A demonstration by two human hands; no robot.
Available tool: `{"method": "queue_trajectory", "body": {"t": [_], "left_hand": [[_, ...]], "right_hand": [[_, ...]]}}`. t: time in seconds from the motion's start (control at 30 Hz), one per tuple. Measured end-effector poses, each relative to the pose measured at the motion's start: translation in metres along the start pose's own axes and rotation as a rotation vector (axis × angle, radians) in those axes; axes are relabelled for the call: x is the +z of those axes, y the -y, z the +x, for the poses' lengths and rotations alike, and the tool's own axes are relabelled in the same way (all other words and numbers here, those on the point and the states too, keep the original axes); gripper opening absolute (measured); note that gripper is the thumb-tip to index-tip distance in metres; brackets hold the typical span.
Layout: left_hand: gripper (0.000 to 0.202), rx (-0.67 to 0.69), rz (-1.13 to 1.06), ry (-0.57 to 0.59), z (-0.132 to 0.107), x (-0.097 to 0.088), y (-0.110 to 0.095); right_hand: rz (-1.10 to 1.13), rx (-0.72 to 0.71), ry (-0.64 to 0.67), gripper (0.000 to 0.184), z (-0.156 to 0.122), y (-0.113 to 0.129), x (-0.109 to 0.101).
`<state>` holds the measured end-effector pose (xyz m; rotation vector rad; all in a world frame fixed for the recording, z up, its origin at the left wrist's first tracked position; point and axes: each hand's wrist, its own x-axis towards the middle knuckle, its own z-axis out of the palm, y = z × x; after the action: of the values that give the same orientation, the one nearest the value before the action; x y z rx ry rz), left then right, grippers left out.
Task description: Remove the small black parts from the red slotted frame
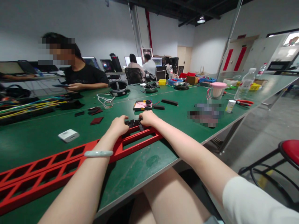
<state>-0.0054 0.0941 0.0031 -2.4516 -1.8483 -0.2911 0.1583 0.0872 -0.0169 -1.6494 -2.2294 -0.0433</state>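
two bare hands at the far end of a red frame; clock directions take the hands as the dial's centre. the red frame [119, 148] lies flat on the green worktop [137, 169], running from the hands toward eight o'clock. the black parts [133, 123] sit along its far edge, between the hands. the left hand [118, 125] has its fingers curled with a narrow gap at the parts' nine o'clock end; the right hand [149, 118] bends over their three o'clock end. whether either set of fingers grips firmly cannot be told. the long, openwork frame is probably stiff, fairly light and awkward to swing, best held by its side rails; the small parts look hard and call for fingertip pressure. a shallow tray [137, 109] lies near one o'clock, a white adapter [68, 136] at nine.
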Motion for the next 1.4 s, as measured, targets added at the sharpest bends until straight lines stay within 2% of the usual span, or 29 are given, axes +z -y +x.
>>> {"method": "queue_trajectory", "body": {"t": [0.47,0.67,0.77,0.93,1.1,1.2,1.3,1.4], "left_hand": [[0.041,0.039,-0.023,-0.09,-0.001,0.0,0.002],[0.034,0.022,-0.043,-0.058,-0.002,-0.003,-0.001],[0.036,-0.01,-0.051,-0.029,-0.002,-0.005,-0.002],[0.045,-0.008,-0.08,0.024,0.001,-0.003,0.0],[0.051,-0.017,-0.152,0.021,0.005,0.002,0.006],[0.053,-0.005,-0.207,0.03,0.005,0.002,0.006],[0.049,0.06,-0.259,0.059,0.003,0.002,0.004],[0.047,0.068,-0.274,0.043,0.003,0.001,0.001]], "right_hand": [[0.018,0.059,0.002,0.023,-0.006,0.004,-0.004],[0.011,0.071,-0.046,0.024,-0.012,0.007,-0.011],[-0.012,0.101,-0.081,0.022,-0.015,0.009,-0.013],[-0.002,0.136,-0.065,0.021,-0.017,0.009,-0.013],[0.016,0.126,-0.072,0.023,-0.016,0.009,-0.011],[0.028,0.059,-0.077,0.033,-0.016,0.01,-0.01],[0.054,0.0,-0.045,0.041,-0.016,0.009,-0.008],[0.063,0.085,0.016,0.037,-0.014,0.007,-0.007]]}}
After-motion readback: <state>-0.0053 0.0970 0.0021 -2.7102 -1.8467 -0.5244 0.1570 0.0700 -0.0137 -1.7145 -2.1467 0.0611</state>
